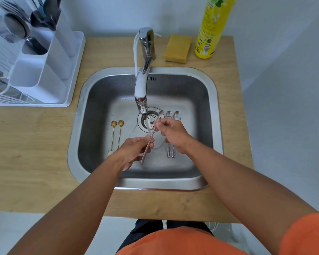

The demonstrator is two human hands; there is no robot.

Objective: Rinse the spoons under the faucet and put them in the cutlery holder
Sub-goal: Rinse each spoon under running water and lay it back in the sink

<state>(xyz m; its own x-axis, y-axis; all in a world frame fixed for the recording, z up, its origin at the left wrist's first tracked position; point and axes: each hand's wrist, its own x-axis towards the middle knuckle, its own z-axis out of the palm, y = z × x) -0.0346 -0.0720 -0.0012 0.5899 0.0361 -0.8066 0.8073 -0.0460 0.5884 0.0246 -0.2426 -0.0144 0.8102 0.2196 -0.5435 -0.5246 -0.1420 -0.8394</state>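
Over the steel sink (206,83), a long thin rose-coloured spoon (156,127) is held under the water running from the faucet (141,89). My left hand (134,150) grips its handle low down. My right hand (173,134) pinches the stem nearer the bowl. Two gold spoons (116,133) lie on the sink floor at the left. Two silver spoons (172,116) lie at the right, partly hidden under my right hand. The white cutlery holder (42,70) stands on the counter at the far left with dark utensils in its rear cups.
A yellow sponge (177,47) and a yellow dish-soap bottle (210,28) stand behind the sink at the right. A white dish rack (0,70) sits beside the cutlery holder. The drain strainer (151,120) is under the faucet spout. Wooden counter (35,153) surrounds the sink.
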